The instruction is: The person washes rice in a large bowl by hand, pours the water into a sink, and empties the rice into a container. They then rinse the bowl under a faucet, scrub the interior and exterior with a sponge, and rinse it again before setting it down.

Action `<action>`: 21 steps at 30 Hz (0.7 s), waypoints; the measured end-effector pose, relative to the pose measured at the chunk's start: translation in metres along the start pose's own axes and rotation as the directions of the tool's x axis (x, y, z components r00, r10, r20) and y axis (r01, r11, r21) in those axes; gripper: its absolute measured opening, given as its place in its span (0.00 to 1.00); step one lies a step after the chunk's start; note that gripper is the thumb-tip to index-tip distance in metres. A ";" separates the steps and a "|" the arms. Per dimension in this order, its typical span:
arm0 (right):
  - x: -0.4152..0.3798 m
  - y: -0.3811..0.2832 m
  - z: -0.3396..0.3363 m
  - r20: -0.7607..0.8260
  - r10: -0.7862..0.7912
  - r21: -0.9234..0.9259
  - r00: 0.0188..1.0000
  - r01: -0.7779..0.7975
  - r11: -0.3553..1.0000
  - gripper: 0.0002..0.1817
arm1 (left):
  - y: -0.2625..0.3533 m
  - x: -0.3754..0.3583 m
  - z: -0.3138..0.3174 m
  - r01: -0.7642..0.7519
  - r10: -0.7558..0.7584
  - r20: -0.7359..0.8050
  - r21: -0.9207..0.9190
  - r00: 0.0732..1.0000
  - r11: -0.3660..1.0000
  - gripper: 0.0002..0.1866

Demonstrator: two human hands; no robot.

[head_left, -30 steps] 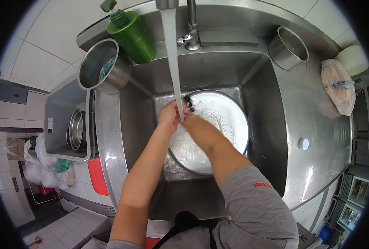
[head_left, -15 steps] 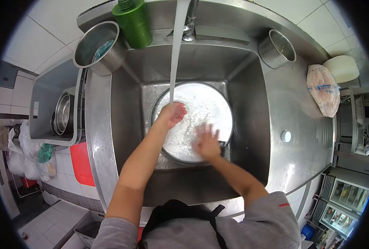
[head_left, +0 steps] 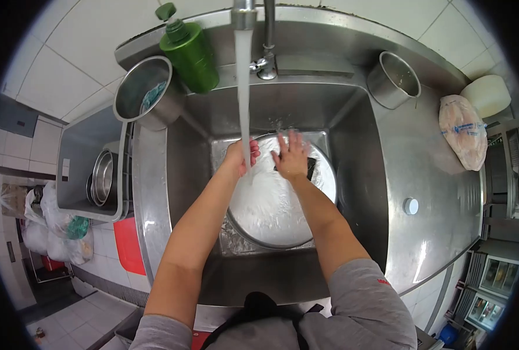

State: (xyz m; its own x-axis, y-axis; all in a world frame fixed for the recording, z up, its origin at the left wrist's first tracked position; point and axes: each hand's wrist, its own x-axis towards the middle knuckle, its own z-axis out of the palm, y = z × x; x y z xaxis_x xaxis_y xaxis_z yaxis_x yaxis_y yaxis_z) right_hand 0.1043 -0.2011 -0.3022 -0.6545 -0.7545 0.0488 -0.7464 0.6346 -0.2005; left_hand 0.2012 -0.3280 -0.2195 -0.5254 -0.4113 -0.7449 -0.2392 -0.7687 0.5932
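Note:
A wide round metal pan (head_left: 271,224) lies on the sink floor, with foamy water over its pale surface. My left hand (head_left: 241,156) is at its upper left rim, fingers curled around the edge, right beside the falling stream of water (head_left: 244,76). Lying flat with fingers spread, my right hand (head_left: 291,156) is over the far part of the pan. The edge of a dark pad (head_left: 311,168) shows from under its palm. Small splashes rise past the right fingertips.
Around the pan are the steel sink walls (head_left: 356,146). A steel pot (head_left: 154,114) with a teal cloth, a green pump bottle (head_left: 192,58) and a smaller pot (head_left: 392,81) stand at the back. A wrapped bag (head_left: 462,133) and a white cap (head_left: 410,206) lie right. A grey bin (head_left: 90,157) is left.
My right hand has slid away from me across the pan, the dark pad with it. My left hand has shifted back to the rim. The view has tilted up, bringing the faucet end in.

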 end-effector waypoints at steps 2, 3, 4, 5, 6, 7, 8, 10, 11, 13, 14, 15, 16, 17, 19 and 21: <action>0.001 0.001 0.003 -0.014 0.093 -0.049 0.996 -0.094 0.994 0.34 | 0.001 0.010 0.020 0.086 -0.088 0.054 0.040 0.995 0.995 0.11; -0.004 -0.010 0.011 -0.012 0.095 -0.012 0.995 -0.096 0.995 0.32 | 0.000 0.009 0.033 0.060 -0.116 0.122 0.392 0.986 0.918 0.11; -0.009 -0.026 0.020 -0.013 0.097 0.026 0.995 -0.097 0.995 0.30 | 0.001 0.012 0.045 -0.005 -0.164 0.179 0.690 0.970 0.723 0.12; -0.016 -0.045 0.015 0.229 -0.038 0.075 0.973 0.021 0.997 0.27 | -0.004 0.054 0.042 -0.286 -0.184 0.319 0.940 0.930 0.187 0.18; -0.029 -0.068 0.012 0.450 -0.181 0.161 0.875 0.120 0.980 0.25 | -0.006 0.076 0.025 -0.287 -0.204 0.318 0.943 0.926 0.170 0.18; -0.062 -0.090 0.050 0.039 -0.261 0.307 0.965 0.237 0.922 0.20 | 0.000 0.096 -0.001 -0.334 -0.208 0.367 0.926 0.907 0.178 0.18; -0.086 -0.104 0.034 0.122 -0.405 0.217 0.906 0.374 0.902 0.21 | 0.010 0.112 -0.026 -0.382 -0.212 0.416 0.906 0.884 0.184 0.18; -0.140 -0.106 0.018 -0.011 -0.549 0.319 0.835 0.524 0.790 0.23 | 0.025 0.133 -0.046 -0.475 -0.212 0.514 0.855 0.831 0.207 0.19; -0.156 -0.088 0.015 -0.007 -0.628 0.441 0.778 0.566 0.697 0.25 | 0.047 0.092 -0.010 -0.465 -0.301 0.381 0.836 0.874 -0.291 0.17; -0.174 -0.037 0.000 0.086 -0.701 0.543 0.708 0.557 0.628 0.28 | 0.095 0.035 0.027 -0.405 -0.313 0.262 0.678 0.913 -0.614 0.16; -0.163 -0.008 -0.012 0.188 -0.692 0.524 0.697 0.525 0.671 0.30 | 0.117 0.036 0.018 -0.419 -0.309 0.295 0.755 0.904 -0.505 0.16; -0.149 0.021 -0.022 0.229 -0.629 0.456 0.743 0.489 0.744 0.30 | 0.134 0.029 0.011 -0.384 -0.199 0.343 0.894 0.918 -0.233 0.18; -0.130 0.047 -0.028 0.264 -0.563 0.379 0.783 0.453 0.807 0.31 | 0.148 0.019 0.009 -0.347 -0.073 0.352 0.935 0.933 0.071 0.19; -0.106 0.069 -0.025 0.266 -0.466 0.209 0.844 0.421 0.883 0.32 | 0.158 0.003 0.019 -0.278 -0.010 0.304 0.883 0.953 0.377 0.22; -0.057 0.090 -0.022 0.198 -0.240 -0.002 0.950 0.245 0.969 0.33 | 0.166 -0.009 0.031 -0.211 0.039 0.244 0.734 0.969 0.646 0.25; -0.029 0.077 -0.015 0.142 -0.112 -0.029 0.984 0.117 0.993 0.33 | 0.170 -0.003 0.038 -0.211 0.143 0.218 0.333 0.965 0.919 0.28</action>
State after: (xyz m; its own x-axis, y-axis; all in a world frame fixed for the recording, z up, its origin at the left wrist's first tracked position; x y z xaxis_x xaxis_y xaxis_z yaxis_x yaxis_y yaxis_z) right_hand 0.0638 -0.1282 -0.3040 -0.5434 -0.8367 -0.0682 -0.8210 0.5466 -0.1647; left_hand 0.1310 -0.4389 -0.1051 -0.7195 -0.4002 -0.5676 -0.3807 -0.4563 0.8043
